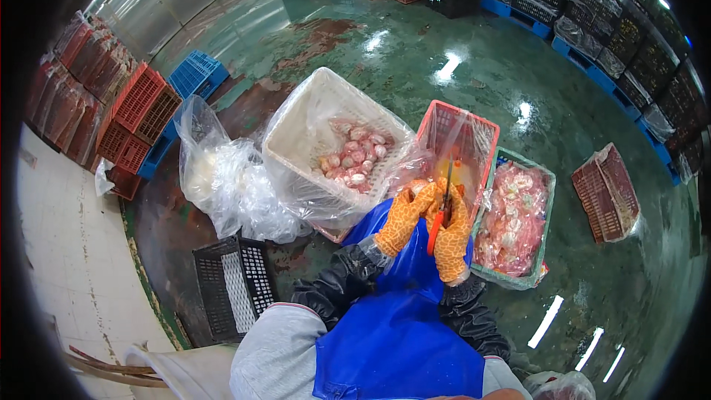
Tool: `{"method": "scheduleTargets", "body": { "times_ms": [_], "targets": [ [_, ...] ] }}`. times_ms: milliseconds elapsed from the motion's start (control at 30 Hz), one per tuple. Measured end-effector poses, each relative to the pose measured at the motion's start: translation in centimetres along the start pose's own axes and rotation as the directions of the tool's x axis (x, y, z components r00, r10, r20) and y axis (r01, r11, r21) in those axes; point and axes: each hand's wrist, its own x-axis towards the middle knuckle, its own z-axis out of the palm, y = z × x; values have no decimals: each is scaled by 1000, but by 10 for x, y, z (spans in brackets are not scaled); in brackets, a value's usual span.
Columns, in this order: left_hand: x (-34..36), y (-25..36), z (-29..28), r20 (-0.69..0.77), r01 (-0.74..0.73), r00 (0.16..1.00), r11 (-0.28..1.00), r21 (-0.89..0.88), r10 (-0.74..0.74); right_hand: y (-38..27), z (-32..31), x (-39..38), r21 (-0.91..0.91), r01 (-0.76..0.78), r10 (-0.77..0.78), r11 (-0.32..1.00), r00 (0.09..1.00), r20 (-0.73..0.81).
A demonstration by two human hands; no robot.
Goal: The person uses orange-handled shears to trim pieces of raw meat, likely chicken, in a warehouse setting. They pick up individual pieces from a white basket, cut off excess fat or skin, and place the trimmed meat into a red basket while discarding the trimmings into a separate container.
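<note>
My right hand (pixel 449 241), in an orange patterned glove, is closed round a pair of scissors (pixel 435 231) with red-orange handles. Their blades point up and away, over the red crate. Close beside it, my left hand (pixel 402 218), in the same kind of glove, pinches a small pale lump (pixel 417 187), mostly hidden by the fingers. The red crate (pixel 486 132) is lined with clear plastic and has something yellowish at its bottom. To the left, a tilted white crate (pixel 296 115) holds several pinkish-white round lumps (pixel 355 154). At the right, pinkish pieces (pixel 511 222) fill a green crate (pixel 549 200).
Crumpled clear plastic bags (pixel 241 185) lie left of the white crate, behind a black crate (pixel 215 281). A dark red crate (pixel 603 192) stands on the wet green floor (pixel 415 55) at right. Stacked crates line both sides. My blue apron (pixel 400 341) covers my lap.
</note>
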Motion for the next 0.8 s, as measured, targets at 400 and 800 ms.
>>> {"method": "scheduleTargets", "body": {
  "times_ms": [400,800],
  "targets": [
    [18,1,-26,-374,61,924,996,-62,-80,10,-21,-14,-85,-134,136,987,990,25],
    [12,-21,-18,-400,-127,889,959,252,223,15,-21,-19,-436,-139,252,889,944,215]
  ]
}}
